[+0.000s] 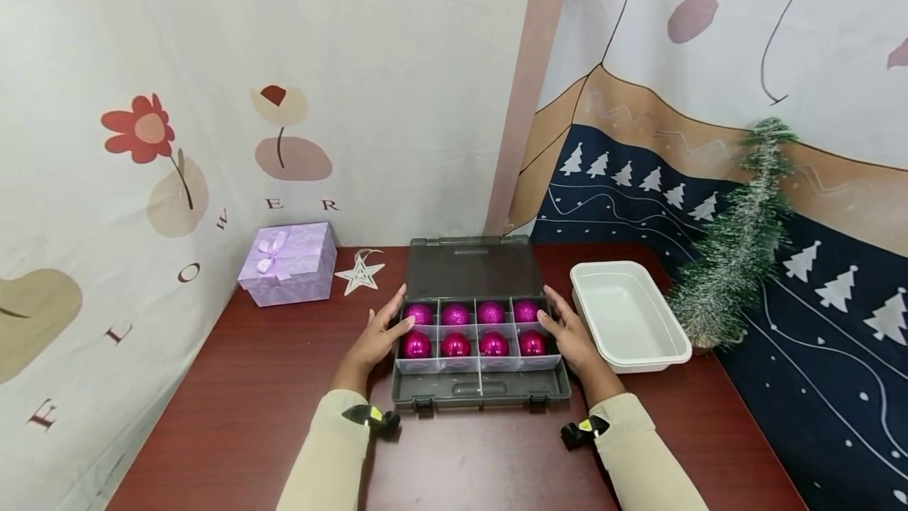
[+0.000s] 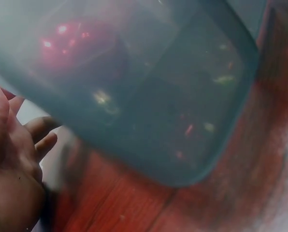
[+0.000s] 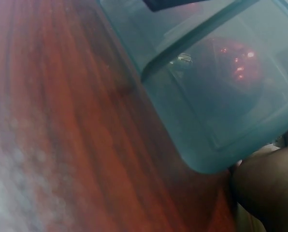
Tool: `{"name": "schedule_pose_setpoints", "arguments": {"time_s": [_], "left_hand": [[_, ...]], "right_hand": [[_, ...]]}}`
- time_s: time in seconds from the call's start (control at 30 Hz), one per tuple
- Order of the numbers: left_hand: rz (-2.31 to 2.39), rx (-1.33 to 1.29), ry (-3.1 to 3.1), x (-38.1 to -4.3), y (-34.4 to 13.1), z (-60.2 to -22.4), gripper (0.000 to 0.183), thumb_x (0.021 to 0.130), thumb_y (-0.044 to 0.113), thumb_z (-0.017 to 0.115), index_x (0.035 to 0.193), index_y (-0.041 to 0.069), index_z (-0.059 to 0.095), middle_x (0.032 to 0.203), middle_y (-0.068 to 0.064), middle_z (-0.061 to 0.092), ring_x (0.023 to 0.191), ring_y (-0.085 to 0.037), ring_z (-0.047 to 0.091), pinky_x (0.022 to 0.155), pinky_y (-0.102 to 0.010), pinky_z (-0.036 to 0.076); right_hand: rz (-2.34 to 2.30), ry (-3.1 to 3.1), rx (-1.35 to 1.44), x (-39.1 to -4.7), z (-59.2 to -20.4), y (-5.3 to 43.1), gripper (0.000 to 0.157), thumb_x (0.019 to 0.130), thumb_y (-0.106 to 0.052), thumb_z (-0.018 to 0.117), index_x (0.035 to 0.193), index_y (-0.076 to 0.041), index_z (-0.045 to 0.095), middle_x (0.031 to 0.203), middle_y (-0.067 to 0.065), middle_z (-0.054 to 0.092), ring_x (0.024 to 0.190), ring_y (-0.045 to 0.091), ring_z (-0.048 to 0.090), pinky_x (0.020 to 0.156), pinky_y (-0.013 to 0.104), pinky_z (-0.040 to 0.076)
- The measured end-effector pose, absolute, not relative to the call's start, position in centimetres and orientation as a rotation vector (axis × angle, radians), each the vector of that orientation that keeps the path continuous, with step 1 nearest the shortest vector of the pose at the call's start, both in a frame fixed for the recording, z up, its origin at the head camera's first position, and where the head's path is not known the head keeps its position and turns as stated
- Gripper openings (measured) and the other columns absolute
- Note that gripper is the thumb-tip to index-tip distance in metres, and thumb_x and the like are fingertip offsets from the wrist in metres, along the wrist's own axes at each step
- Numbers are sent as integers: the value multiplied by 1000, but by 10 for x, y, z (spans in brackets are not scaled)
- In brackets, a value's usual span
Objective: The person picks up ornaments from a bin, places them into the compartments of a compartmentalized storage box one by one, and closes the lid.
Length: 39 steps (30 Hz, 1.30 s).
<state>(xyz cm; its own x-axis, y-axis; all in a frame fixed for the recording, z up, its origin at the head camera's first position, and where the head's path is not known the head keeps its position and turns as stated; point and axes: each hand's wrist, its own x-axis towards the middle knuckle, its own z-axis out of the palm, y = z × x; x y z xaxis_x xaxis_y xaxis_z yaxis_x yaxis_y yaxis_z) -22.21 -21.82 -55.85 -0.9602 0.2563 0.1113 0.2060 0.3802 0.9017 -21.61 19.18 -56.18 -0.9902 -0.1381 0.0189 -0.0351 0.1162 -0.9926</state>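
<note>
In the head view, a dark translucent compartment box [image 1: 454, 386] lies on the table, its lid [image 1: 468, 268] swung back. Several magenta baubles fill its small compartments: glittery ones [image 1: 455, 314] in the back row, shiny ones [image 1: 493, 344] in front. The long front compartment holds none. My left hand [image 1: 376, 340] grips the box's left side, thumb over the rim. Opposite it, my right hand [image 1: 570, 335] grips the right side in the same way. Both wrist views show the box's wall [image 2: 182, 145] up close, with baubles blurred through the plastic.
A white plastic tub [image 1: 631, 314] stands right of the box, beside a small frosted Christmas tree [image 1: 738, 259]. At the back left are a lilac gift box [image 1: 291, 266] with a bow and a white star ornament [image 1: 360, 274]. Printed cloth hangs behind the table.
</note>
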Motion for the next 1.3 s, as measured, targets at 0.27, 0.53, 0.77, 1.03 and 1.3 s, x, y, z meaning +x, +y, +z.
{"name": "schedule_pose_setpoints", "arguments": {"time_s": [0.27,0.53,0.77,1.03,1.3], "left_hand": [[1654,417,2553,-221,-220,-559,77,111,18,62,175,9,20,175,-29,31,166,-47,25,129,-75,-22],[1651,412,2560,-219,-220,-559,80,111,17,62,176,7,16,176,-28,29,168,-46,21,129,-75,-22],[1697,411,2554,-220,-219,-562,82,109,14,63,175,3,15,176,-29,29,167,-48,19,129,-75,-20],[1742,394,2552,-221,-218,-563,80,108,13,66,173,2,21,176,-27,29,169,-47,16,131,-73,-18],[1766,382,2577,-220,-215,-563,79,106,16,70,172,3,28,176,-25,31,169,-44,20,132,-74,-15]], "right_hand": [[-2059,2258,-205,-216,-566,193,68,115,-13,53,175,-6,20,181,27,18,171,44,9,139,66,4],[-2084,2232,-281,-217,-570,192,71,116,-9,50,175,-3,11,182,29,9,171,48,2,137,68,6],[-2076,2259,-277,-218,-570,192,73,116,-10,50,175,-1,8,182,29,9,170,49,2,137,68,6],[-2083,2247,-261,-217,-569,191,72,116,-9,49,175,-2,8,183,27,8,170,49,7,136,65,15],[-2053,2286,-203,-216,-566,191,73,116,-13,53,177,-10,13,182,23,19,168,41,19,122,31,33]]}}
